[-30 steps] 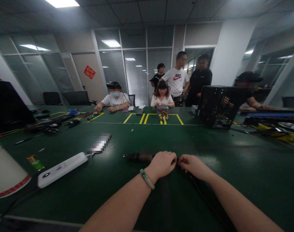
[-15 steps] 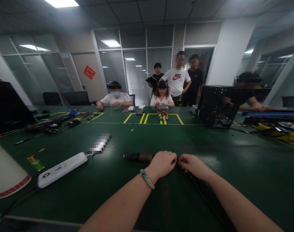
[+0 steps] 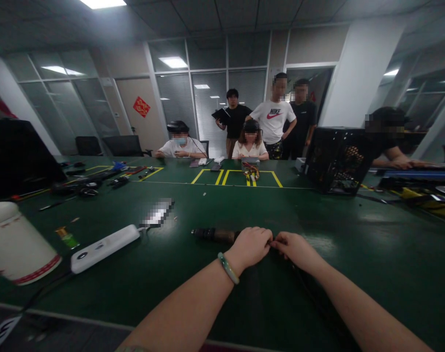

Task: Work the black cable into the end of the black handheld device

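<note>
A dark cylindrical tool, shaped like a corded electric screwdriver, lies along the table with its narrow metal tip pointing left. My left hand, with a green bangle on its wrist, is closed around the tool's right end and hides it. Close beside it, nearly touching, my right hand pinches at the cable end. A black cable runs from under the right hand toward the table's near edge. What exactly lies between the fingertips is too small and dark to make out.
A white power strip, a phone, a small green bottle and a white canister stand to the left. A black computer case is at the far right. Several people sit or stand across the green table.
The view has shifted slightly, so everything sits a little further right. Both hands keep nearly the same place at the tool's end, with fingertips slightly shifted.
</note>
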The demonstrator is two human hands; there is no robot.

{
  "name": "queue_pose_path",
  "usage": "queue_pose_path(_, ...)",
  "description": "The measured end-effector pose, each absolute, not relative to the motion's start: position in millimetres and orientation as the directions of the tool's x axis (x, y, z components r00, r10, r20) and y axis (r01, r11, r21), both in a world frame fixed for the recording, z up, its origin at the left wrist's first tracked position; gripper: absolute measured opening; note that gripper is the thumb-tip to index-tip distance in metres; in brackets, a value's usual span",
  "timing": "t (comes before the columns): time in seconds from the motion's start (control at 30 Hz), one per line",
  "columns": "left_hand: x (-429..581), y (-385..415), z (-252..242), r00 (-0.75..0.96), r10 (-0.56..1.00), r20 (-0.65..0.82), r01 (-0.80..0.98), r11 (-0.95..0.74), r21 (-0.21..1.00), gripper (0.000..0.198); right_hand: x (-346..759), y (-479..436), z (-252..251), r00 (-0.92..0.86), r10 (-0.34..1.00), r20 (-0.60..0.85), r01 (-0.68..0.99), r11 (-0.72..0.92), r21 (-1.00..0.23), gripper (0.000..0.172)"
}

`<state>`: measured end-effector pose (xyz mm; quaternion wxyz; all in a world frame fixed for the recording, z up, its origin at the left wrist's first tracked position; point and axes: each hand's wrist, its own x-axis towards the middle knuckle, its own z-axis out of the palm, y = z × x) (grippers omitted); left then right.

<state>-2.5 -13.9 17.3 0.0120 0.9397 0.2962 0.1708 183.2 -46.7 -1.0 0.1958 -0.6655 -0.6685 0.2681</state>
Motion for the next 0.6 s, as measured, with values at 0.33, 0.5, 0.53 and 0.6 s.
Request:
queue_pose_path(0.33, -3.7, -13.9, 18.8, 0.764, 0.567, 0.307, 0.554, -0.821, 0.137, 0.015, 181.0, -49.3, 5.9, -0.032, 0.993, -0.11, 0.781, -0.044, -0.622, 0.026)
queue_pose_path(0.5, -3.4, -12.8, 17.0, 0.783, 0.544, 0.302, 0.541, -0.835, 0.103, 0.012, 181.8, -49.7, 4.8, -0.056, 0.995, -0.077, 0.771, -0.006, -0.637, 0.023)
queue_pose_path(0.53, -3.2, -12.1, 15.9, 0.787, 0.535, 0.307, 0.533, -0.84, 0.097, 0.012, 182.0, -49.3, 4.0, -0.067, 0.996, -0.061, 0.765, 0.012, -0.644, 0.022)
queue_pose_path(0.6, -2.6, -10.8, 13.7, 0.793, 0.519, 0.32, 0.521, -0.849, 0.085, 0.011, 182.2, -48.3, 2.5, -0.079, 0.996, -0.041, 0.76, 0.034, -0.649, 0.02)
